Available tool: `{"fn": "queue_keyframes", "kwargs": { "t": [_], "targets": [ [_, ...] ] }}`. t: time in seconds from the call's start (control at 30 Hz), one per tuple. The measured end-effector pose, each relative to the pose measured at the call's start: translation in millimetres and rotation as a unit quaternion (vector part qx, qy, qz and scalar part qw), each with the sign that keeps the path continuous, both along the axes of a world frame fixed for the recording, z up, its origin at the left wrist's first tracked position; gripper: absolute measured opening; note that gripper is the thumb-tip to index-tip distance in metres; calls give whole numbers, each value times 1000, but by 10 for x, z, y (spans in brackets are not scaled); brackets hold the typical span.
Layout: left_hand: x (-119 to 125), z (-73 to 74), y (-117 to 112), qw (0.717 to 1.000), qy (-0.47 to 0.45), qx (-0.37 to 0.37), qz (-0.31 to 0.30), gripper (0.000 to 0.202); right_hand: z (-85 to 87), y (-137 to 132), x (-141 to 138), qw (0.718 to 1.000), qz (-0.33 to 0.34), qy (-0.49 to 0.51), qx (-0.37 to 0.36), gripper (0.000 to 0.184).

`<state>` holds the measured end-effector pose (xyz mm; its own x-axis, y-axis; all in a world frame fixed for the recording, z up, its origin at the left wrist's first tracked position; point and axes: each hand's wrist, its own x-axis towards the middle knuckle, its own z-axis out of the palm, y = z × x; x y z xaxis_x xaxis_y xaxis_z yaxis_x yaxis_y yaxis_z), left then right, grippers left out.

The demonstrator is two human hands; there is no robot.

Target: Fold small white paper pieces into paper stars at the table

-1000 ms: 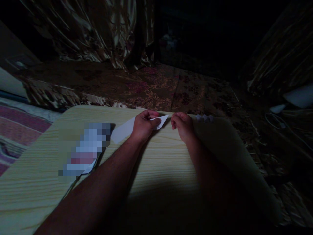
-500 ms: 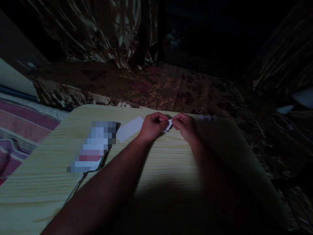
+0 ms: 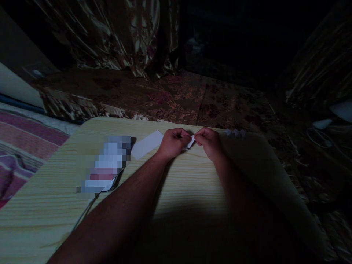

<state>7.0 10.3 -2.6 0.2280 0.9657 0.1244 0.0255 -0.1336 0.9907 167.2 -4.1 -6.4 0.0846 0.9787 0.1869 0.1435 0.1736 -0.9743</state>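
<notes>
Both my hands meet near the far edge of a light wooden table (image 3: 176, 190). My left hand (image 3: 172, 143) is closed in a pinch on a small folded piece of white paper (image 3: 190, 142). My right hand (image 3: 209, 142) pinches the same piece from the right side. Only a small corner of the paper shows between the fingertips. A flat white paper strip (image 3: 146, 144) lies on the table just left of my left hand.
A blurred object (image 3: 106, 165) lies on the table's left part. Several small white folded pieces (image 3: 234, 133) sit at the far edge right of my hands. Dark patterned fabric (image 3: 154, 95) covers the floor beyond; a striped rug (image 3: 24, 143) lies at left.
My right hand has moved left to meet my left hand. The pointed paper that stuck out a second ago is now mostly hidden between the fingers.
</notes>
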Motion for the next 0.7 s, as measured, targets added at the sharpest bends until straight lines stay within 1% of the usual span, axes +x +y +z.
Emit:
{"fn": "queue_keyframes", "kwargs": {
  "t": [0.2, 0.33, 0.53, 0.6, 0.7],
  "targets": [
    [-5, 37, -8, 1000, 9, 8, 9, 19, -22, 34, 16, 999, -20, 25, 8, 12],
    [-4, 56, -17, 1000, 8, 16, 14, 23, -31, 67, 17, 997, -39, 67, 0, 11],
    [8, -11, 10, 1000, -20, 10, 9, 23, -52, 111, 24, 989, -73, 132, 6, 14],
    [6, -31, 19, 1000, -16, 11, 13, 21, -53, 110, 22, 989, -74, 130, -1, 15],
    [-5, -35, 19, 1000, -13, 14, 2, 19, -36, 83, 14, 995, -55, 86, -12, 15]
  ]
}}
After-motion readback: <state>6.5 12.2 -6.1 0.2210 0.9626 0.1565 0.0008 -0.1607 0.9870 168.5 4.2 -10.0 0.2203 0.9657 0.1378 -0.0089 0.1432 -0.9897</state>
